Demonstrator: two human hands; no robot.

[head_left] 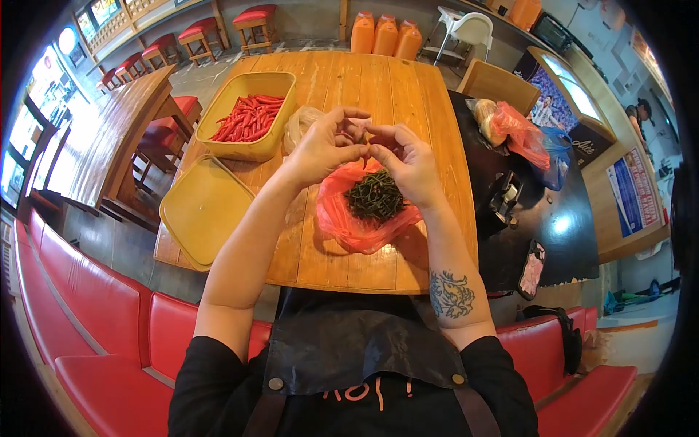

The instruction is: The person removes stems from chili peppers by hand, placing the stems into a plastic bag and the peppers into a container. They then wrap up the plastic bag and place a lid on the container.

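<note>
1. Dark apron (349, 342) faces the table's (342, 273) near edge.
2. Left hand (317, 151) and right hand (416, 171) meet above the red bag (336, 218) – fingertips close together, grips narrow; whether they pinch anything, I cannot tell.
3. Green stems (375, 197) lie in the bag, its open mouth probably placed to catch what drops.
4. Red chillies (251, 116) fill the tub (247, 151) by the left edge – likely for easy reach; its lid (204, 211) lies at the near-left corner.
</note>
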